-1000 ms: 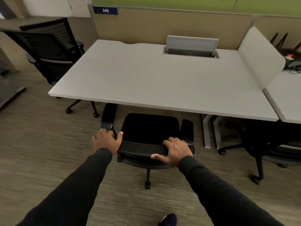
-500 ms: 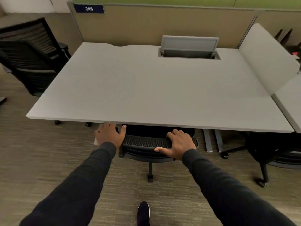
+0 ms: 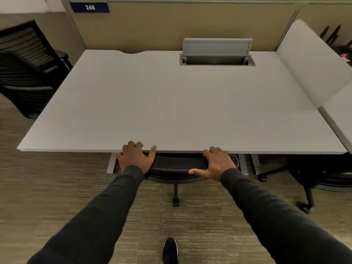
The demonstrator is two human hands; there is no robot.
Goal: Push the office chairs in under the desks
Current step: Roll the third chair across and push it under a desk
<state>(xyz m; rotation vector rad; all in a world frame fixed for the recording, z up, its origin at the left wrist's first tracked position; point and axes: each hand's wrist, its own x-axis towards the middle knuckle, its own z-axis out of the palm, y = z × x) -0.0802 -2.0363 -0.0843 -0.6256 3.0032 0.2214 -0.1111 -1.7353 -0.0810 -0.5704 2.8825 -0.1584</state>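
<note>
A black office chair (image 3: pixel 177 165) sits almost wholly under the white desk (image 3: pixel 171 103); only the top of its mesh backrest, a leg and a caster show. My left hand (image 3: pixel 136 159) grips the backrest's left end, fingers at the desk's front edge. My right hand (image 3: pixel 216 163) lies on the backrest's right end, fingers curled over it. The seat and armrests are hidden by the desktop.
A second black chair (image 3: pixel 26 73) stands left of the desk. Another chair (image 3: pixel 323 178) sits under the neighbouring desk (image 3: pixel 341 111) at right. A white divider panel (image 3: pixel 308 63) and an open cable hatch (image 3: pixel 217 54) are on the desk. My shoe (image 3: pixel 170 249) is on the carpet.
The chair has rolled forward under the desk; its seat and armrests, visible a second ago, are now hidden. Both hands moved with it up to the desk's front edge.
</note>
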